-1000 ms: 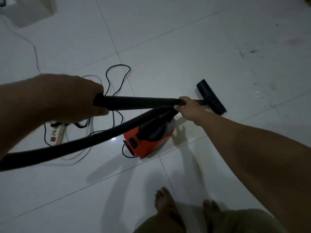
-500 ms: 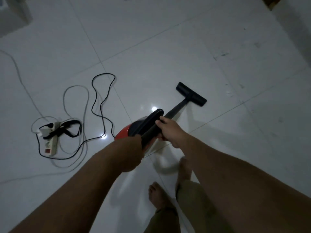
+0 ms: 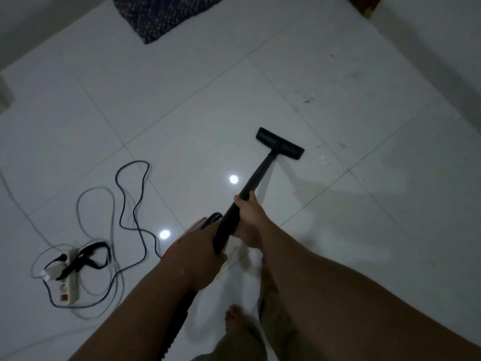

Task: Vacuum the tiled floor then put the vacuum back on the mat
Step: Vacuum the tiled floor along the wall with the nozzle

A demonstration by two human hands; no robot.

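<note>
**Both hands closed around the wand**

The left hand (image 3: 205, 252) wraps the near end of the wand (image 3: 256, 178), its forearm rising from the lower left. The right hand (image 3: 248, 217) clasps the wand just ahead, forearm stretching from the lower right. 2 bare feet stand below.

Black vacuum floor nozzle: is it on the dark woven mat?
No, the black floor nozzle rests on white tile, apart from the dark woven mat.
</note>
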